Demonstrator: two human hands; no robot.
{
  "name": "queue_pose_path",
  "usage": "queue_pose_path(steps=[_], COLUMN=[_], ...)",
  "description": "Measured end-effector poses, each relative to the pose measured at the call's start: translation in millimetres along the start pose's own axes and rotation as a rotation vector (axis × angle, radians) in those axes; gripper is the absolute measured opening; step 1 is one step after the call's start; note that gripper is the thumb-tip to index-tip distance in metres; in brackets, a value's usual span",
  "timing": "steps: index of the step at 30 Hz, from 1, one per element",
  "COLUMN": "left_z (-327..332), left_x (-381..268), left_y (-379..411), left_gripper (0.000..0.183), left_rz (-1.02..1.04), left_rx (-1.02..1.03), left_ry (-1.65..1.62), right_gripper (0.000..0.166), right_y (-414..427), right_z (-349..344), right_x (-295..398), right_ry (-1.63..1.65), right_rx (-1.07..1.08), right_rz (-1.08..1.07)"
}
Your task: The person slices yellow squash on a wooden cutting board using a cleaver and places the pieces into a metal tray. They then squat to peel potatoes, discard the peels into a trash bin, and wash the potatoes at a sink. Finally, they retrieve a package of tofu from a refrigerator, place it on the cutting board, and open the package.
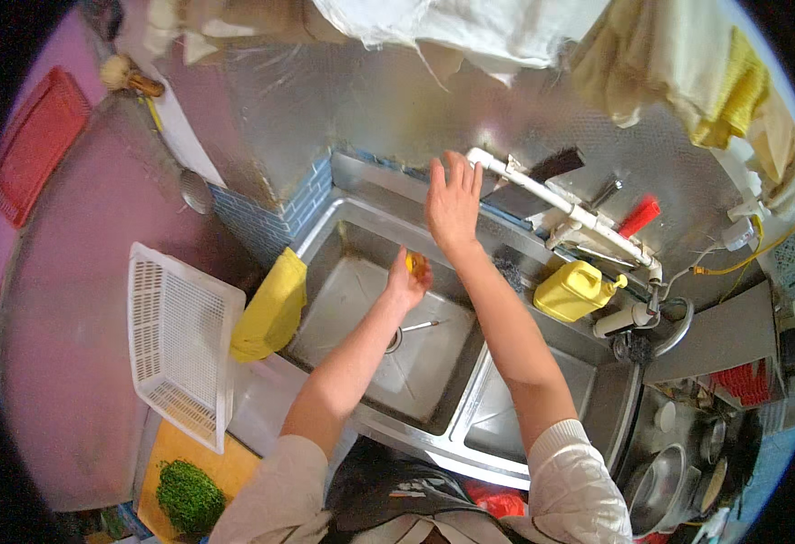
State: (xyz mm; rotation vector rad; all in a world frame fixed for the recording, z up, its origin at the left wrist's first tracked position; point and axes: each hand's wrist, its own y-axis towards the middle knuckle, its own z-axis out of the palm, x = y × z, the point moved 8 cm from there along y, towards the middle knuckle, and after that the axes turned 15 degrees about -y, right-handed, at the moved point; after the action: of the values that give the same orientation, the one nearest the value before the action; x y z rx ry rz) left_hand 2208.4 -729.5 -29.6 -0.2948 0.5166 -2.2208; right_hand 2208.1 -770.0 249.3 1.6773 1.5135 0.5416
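My left hand (407, 280) is over the left basin of a stainless steel double sink (397, 367). Its fingers are curled around a small yellow-orange object (411, 263), mostly hidden by them. My right hand (454, 204) is raised at the sink's back edge, back of the hand up and fingers extended and slightly apart. It is close to the end of a white plastic pipe (526, 182); whether they touch I cannot tell. Low in the left basin, a thin pale stick-like thing (421, 326) appears beside the drain (394, 341).
A yellow cloth (271, 306) drapes over the sink's left rim beside a white plastic basket (186, 340). Chopped greens (190, 496) lie on a cutting board (159, 452). Behind the sink are a yellow jug (571, 291), a dark-bladed knife (557, 163) and a red handle (640, 215). Pans (659, 486) stand at right.
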Motion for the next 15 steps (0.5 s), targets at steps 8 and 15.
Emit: queue_pose_path(steps=[8, 15], left_z=[34, -15], left_x=[27, 11], left_y=[41, 55], left_gripper=[0.037, 0.032], left_rz=[-0.180, -0.249], left_rx=[0.021, -0.041], left_ry=[0.094, 0.130], right_gripper=[0.039, 0.040], right_y=[-37, -215], right_z=[17, 136], right_x=[-74, -51], right_ry=[0.478, 0.930], right_rx=[0.052, 0.544], right_rz=[0.293, 0.818])
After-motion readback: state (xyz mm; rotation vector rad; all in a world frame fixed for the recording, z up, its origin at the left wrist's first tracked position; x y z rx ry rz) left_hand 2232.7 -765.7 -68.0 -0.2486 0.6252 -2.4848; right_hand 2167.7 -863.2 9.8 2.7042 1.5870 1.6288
